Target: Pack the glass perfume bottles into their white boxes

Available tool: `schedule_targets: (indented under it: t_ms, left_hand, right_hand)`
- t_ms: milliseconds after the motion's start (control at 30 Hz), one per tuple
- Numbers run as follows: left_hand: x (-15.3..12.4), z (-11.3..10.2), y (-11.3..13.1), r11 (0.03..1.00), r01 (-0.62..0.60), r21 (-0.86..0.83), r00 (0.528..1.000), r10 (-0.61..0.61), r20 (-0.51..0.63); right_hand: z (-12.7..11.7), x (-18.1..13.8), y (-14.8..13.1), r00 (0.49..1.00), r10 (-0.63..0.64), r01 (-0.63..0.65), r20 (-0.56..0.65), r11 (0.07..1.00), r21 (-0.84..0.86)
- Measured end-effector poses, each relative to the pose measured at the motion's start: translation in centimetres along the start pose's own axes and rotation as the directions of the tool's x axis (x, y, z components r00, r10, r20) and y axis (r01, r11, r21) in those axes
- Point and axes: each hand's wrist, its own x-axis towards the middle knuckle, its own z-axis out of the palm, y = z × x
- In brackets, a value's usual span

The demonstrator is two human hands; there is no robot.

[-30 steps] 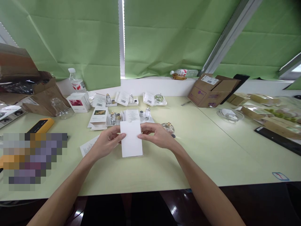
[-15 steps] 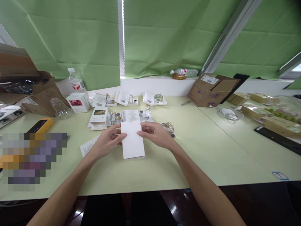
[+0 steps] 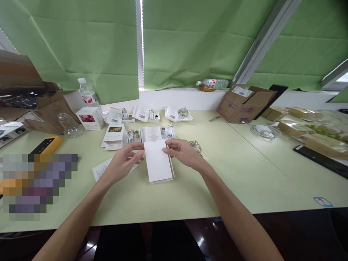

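Note:
A flat white carton (image 3: pixel 159 162) lies on the pale green table (image 3: pixel 244 170) in front of me, tilted a little to the right. My right hand (image 3: pixel 183 152) grips its far right edge with curled fingers. My left hand (image 3: pixel 126 161) is at its left side, fingertips touching the far left corner, fingers partly curled. Beyond the carton stand small glass perfume bottles (image 3: pixel 131 135) on white trays with printed leaflets (image 3: pixel 152 133). A round gold-capped bottle (image 3: pixel 195 145) sits just behind my right hand.
A white box with a red picture (image 3: pixel 90 117) and a clear plastic bottle (image 3: pixel 87 95) stand at the back left, beside brown paper bags (image 3: pixel 51 112). An open cardboard box (image 3: pixel 243 103) is at the back right. A yellow tool (image 3: pixel 46 145) lies at the left.
The white carton has shifted to the right and turned slightly clockwise. My right hand moved to its far right edge, and my left hand loosened to just the corner.

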Motion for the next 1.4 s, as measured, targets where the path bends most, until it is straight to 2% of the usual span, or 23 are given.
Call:
schedule_targets:
  t_ms: [167,300,400,500,567,667,767,867,1000,1167,1400]
  left_hand:
    - [0.2,-0.4,-0.2,0.999,-0.008,0.044,0.996,0.012,-0.092]
    - [0.1,-0.6,-0.5,0.969,-0.005,0.248,0.978,0.057,-0.201]
    - [0.1,-0.7,-0.7,0.911,-0.003,0.412,0.959,0.119,-0.258]
    - [0.1,-0.9,-0.8,0.883,0.013,0.470,0.948,0.138,-0.285]
    - [0.2,-1.1,-0.8,0.874,0.029,0.485,0.943,0.137,-0.303]
    - [0.2,-1.4,-0.7,0.841,0.085,0.534,0.933,0.121,-0.339]
    - [0.4,-1.7,-0.8,0.749,0.196,0.633,0.917,0.089,-0.389]
    - [0.5,-2.0,-1.1,0.675,0.276,0.684,0.910,0.046,-0.412]
    - [0.5,-2.3,-1.7,0.636,0.335,0.695,0.914,-0.039,-0.405]
    - [0.5,-2.4,-1.9,0.643,0.356,0.678,0.924,-0.131,-0.360]
    - [0.6,-2.3,-2.0,0.725,0.316,0.612,0.943,-0.171,-0.285]
  right_hand:
    - [-0.3,-0.2,0.0,0.998,0.043,-0.046,-0.053,0.998,-0.053]
    - [-0.2,0.1,0.5,0.991,0.013,-0.037,-0.132,0.982,-0.186]
    - [-0.1,0.2,0.9,0.970,-0.027,-0.060,-0.241,0.936,-0.347]
    - [-0.1,0.3,1.0,0.942,-0.083,-0.091,-0.326,0.870,-0.485]
    - [0.0,0.2,0.9,0.934,-0.116,-0.085,-0.338,0.847,-0.525]
    - [0.3,0.1,0.7,0.943,-0.161,-0.025,-0.293,0.840,-0.542]
    - [0.9,-0.2,0.3,0.953,-0.234,0.091,-0.190,0.825,-0.558]
    - [1.8,-0.6,-0.3,0.946,-0.324,0.255,-0.034,0.802,-0.539]
    - [2.8,-1.0,-0.6,0.901,-0.390,0.434,0.191,0.784,-0.444]
    - [3.4,-1.1,-0.3,0.908,-0.304,0.410,0.289,0.789,-0.458]
    - [3.3,-1.2,-0.4,0.963,-0.154,0.244,0.221,0.846,-0.474]
